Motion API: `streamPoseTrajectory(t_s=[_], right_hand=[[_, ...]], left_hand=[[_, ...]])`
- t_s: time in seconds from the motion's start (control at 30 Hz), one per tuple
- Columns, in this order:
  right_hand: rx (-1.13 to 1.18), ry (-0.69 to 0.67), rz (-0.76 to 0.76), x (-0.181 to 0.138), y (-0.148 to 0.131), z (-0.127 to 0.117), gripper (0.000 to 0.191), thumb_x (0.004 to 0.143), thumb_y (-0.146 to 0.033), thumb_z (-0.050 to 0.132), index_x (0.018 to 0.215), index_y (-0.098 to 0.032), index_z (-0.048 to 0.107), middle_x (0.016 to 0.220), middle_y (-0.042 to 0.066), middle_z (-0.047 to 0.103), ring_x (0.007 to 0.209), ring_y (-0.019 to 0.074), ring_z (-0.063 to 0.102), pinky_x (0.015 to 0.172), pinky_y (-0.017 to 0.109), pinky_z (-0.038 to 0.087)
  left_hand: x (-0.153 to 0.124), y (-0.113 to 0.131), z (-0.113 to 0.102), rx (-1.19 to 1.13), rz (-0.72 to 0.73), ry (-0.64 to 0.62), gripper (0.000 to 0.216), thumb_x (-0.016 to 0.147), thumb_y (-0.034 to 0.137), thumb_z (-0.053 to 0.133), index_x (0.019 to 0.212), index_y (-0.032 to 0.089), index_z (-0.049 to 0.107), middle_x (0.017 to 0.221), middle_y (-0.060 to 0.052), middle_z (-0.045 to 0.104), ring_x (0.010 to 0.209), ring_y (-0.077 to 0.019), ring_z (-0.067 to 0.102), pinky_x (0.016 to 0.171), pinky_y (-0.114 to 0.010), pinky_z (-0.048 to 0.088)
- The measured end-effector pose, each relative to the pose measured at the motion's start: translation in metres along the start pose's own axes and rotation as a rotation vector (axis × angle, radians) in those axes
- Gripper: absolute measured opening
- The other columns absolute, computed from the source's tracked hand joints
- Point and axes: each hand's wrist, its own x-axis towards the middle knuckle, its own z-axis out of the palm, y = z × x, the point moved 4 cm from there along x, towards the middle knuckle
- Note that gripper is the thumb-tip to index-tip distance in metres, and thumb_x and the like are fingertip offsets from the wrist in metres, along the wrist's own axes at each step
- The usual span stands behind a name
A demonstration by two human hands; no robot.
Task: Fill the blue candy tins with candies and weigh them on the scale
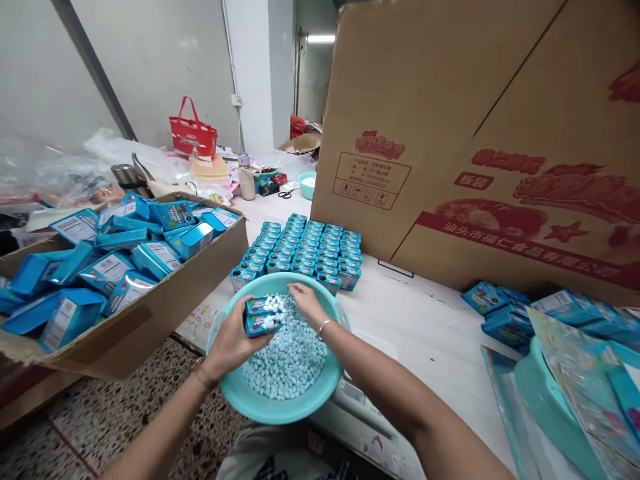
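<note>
Forearms [387,380] fwd, L hand [234,341] round 2 boxes [256,325], R hand [311,308] over bowl [280,412].

A tube light [321,39] glows behind; outer edges look stretched.

right of the right hand [307,305], a stretch of white tabletop [420,313] gives room to pass, bounded behind by the large upright cardboard carton [450,120] and farther right by piled blue boxes [507,319]. ahead of both hands, packed rows of blue boxes [303,250] block low reaches beyond the turquoise basin [283,413]. left of the left hand [231,343], past a gap, the open box's cardboard wall [200,283] stands in the way.
</note>
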Motion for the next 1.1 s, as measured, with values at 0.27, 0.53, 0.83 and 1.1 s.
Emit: streamPoseTrajectory(t_s=[0.27,0.53,0.83,1.1], right_hand=[[-0.362,-0.260,-0.036,-0.005,0.034,0.081,0.020,0.079,-0.029,0.061,0.095,-0.025,0.071,0.111,0.006,0.066,0.114,0.0279,0.051,0.101,0.046,0.036],[-0.371,-1.050,-0.265,-0.066,0.021,0.067,0.018,0.067,-0.043,0.075,0.068,-0.025,0.075,0.068,-0.008,0.070,0.069,0.0136,0.062,0.068,0.022,0.045],[-0.529,-0.289,0.313,-0.049,0.025,-0.035,0.049,0.074,-0.031,0.069,0.122,-0.019,0.065,0.129,0.015,0.059,0.121,0.0338,0.052,0.105,0.046,0.036],[-0.203,0.115,0.521,-0.065,0.068,0.009,0.037,0.090,-0.041,0.040,0.107,-0.018,0.064,0.120,0.012,0.062,0.119,0.0262,0.054,0.103,0.039,0.038]], left_hand=[[0.007,-0.015,-0.012,-0.149,-0.098,0.304,0.076,0.062,0.039,0.083,0.125,0.019,0.046,0.113,-0.009,0.061,0.103,-0.0253,0.062,0.090,-0.038,0.051],[0.011,-0.016,-0.007,-0.014,-0.046,0.152,0.072,0.068,0.039,0.077,0.128,0.020,0.042,0.118,-0.009,0.058,0.107,-0.0257,0.060,0.092,-0.037,0.049],[0.002,0.008,0.047,0.609,0.160,-0.825,0.052,0.053,0.022,0.069,0.103,0.018,0.057,0.103,-0.014,0.065,0.093,-0.0367,0.064,0.077,-0.043,0.051],[0.003,0.008,0.069,0.582,0.063,-0.702,0.046,0.057,0.023,0.064,0.101,0.015,0.053,0.104,-0.017,0.063,0.092,-0.0378,0.064,0.071,-0.043,0.050]])
